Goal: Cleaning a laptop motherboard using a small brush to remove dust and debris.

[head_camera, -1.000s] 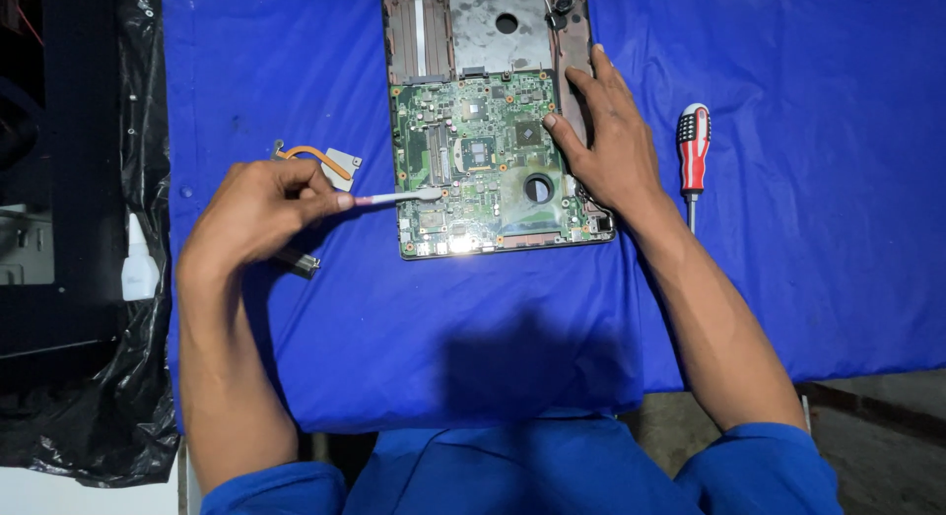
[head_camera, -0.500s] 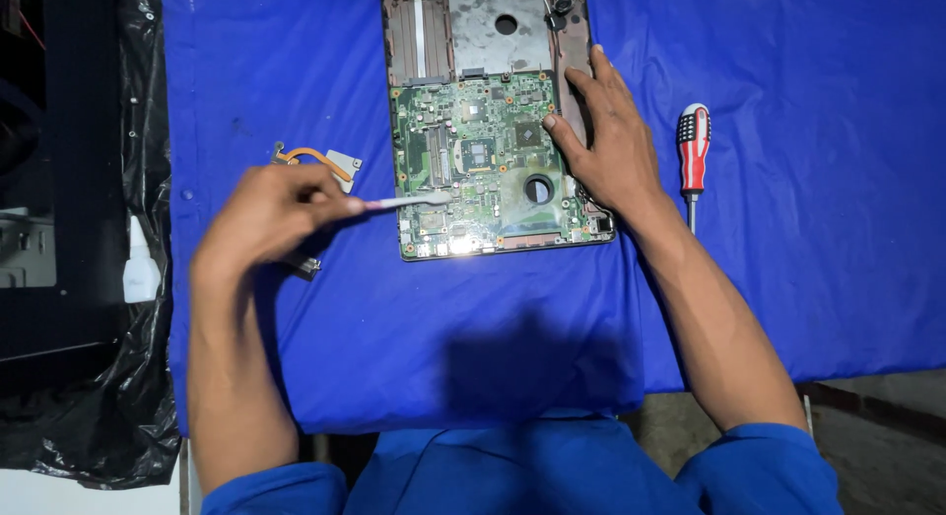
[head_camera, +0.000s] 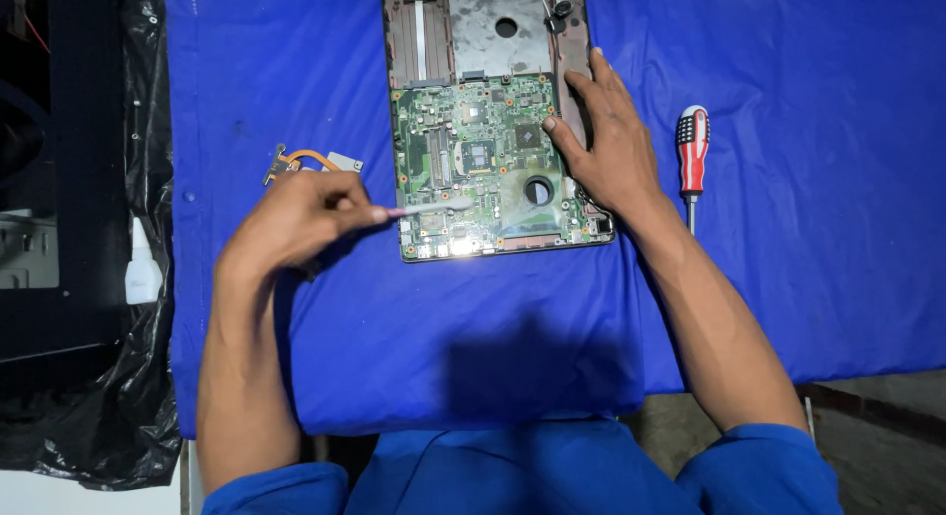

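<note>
Head view: left hand (head_camera: 296, 219) pinched on a slim brush (head_camera: 426, 208), tip now further in over the green circuit board (head_camera: 483, 160) than a moment ago; right hand (head_camera: 611, 145) flat, bracing the board at the desk's (head_camera: 788, 278) far edge; red screwdriver (head_camera: 692, 150) just beside.

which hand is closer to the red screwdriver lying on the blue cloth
Right. The right hand rests on the laptop board's right edge, just beside the red screwdriver. The left hand holds a brush on the board's far side.
</note>
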